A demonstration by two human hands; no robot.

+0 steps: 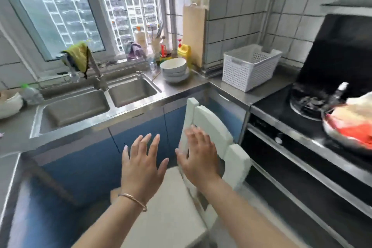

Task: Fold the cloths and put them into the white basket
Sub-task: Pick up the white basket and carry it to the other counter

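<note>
Both hands reach forward with fingers spread wide and nothing in them. On the left hand [141,165] the palm faces down, with a thin metal bracelet [133,201] on the wrist. It hovers over the front of a blue cabinet [84,159]. Just beside it, the right hand [198,156] is equally open, its fingertips in front of the backrest of a white chair [213,129]; whether they touch the backrest cannot be told.

Beyond the chair, a white basket [248,66] stands on the steel counter [201,81] in the tiled corner. It is rectangular, with perforated lattice walls and a slotted handle cut into its near end.

Cloths lie in several places. A yellow cloth [79,55] hangs draped over the faucet [96,70] above a double steel sink [80,106]. A purple cloth [134,50] sits crumpled on the windowsill. At the right edge, blurred orange and cream cloths [354,119] lie heaped in a pan on the black stove [281,110].

White bowls [174,66] are stacked on the counter between sink and basket.
</note>
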